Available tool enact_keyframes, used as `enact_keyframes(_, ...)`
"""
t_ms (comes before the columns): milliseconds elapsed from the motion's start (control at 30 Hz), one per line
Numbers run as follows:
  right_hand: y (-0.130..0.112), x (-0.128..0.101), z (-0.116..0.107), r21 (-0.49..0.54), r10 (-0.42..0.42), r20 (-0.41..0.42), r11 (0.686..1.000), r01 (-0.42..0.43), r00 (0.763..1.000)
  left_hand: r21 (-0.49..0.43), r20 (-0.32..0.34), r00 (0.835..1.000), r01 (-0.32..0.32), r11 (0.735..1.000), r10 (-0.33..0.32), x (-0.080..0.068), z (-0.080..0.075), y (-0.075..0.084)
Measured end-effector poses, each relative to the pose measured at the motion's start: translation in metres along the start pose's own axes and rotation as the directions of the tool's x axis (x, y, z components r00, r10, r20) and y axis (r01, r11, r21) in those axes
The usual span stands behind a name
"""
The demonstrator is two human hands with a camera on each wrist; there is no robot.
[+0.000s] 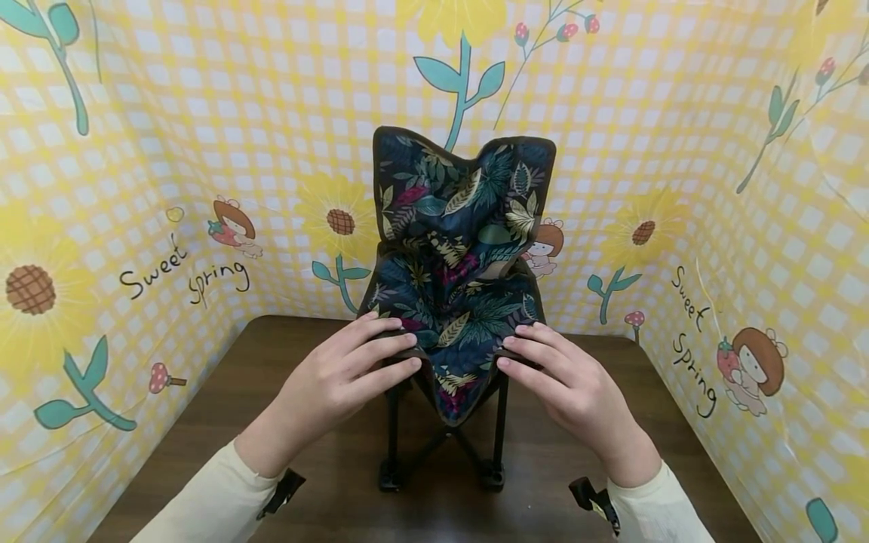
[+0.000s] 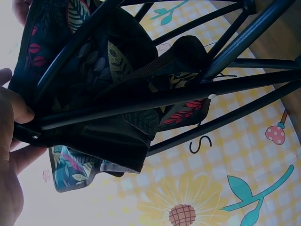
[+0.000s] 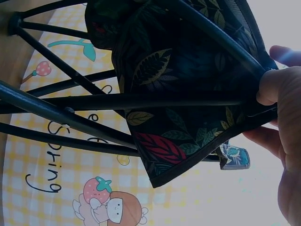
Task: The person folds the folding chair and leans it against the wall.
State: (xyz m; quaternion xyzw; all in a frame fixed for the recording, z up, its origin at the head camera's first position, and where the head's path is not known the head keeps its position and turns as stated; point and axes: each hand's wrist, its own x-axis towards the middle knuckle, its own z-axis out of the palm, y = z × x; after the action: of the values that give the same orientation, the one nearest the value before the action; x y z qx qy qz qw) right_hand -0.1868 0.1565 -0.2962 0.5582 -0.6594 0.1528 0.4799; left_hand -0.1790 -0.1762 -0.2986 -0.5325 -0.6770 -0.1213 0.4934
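A small folding chair (image 1: 468,309) with dark leaf-patterned fabric stands upright on the brown table, its seat sagging between the front corners. My left hand (image 1: 333,377) grips the seat's front left corner, fingers over the top. Opposite it, my right hand (image 1: 573,381) holds the front right corner in the same way. From below, the left wrist view has the left thumb (image 2: 21,110) against the corner by a black frame tube (image 2: 141,106). In the right wrist view the right thumb (image 3: 268,89) presses near the end of another tube (image 3: 188,100).
Brown tabletop (image 1: 305,483) lies under the chair. Yellow checked cloth (image 1: 292,113) with printed flowers and figures hangs at the back and both sides. Dark straps (image 1: 281,490) are on both wrists. The chair's black feet (image 1: 390,475) rest on the table.
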Motion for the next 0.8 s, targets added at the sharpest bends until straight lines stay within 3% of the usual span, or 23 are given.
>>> enact_keyframes(800,-0.0001,0.0065,0.0041,-0.005,-0.022,-0.031,1.0,0.022,0.999,0.006,0.007,1.0,0.006,1.0,-0.006,0.0015,0.0052,-0.0025)
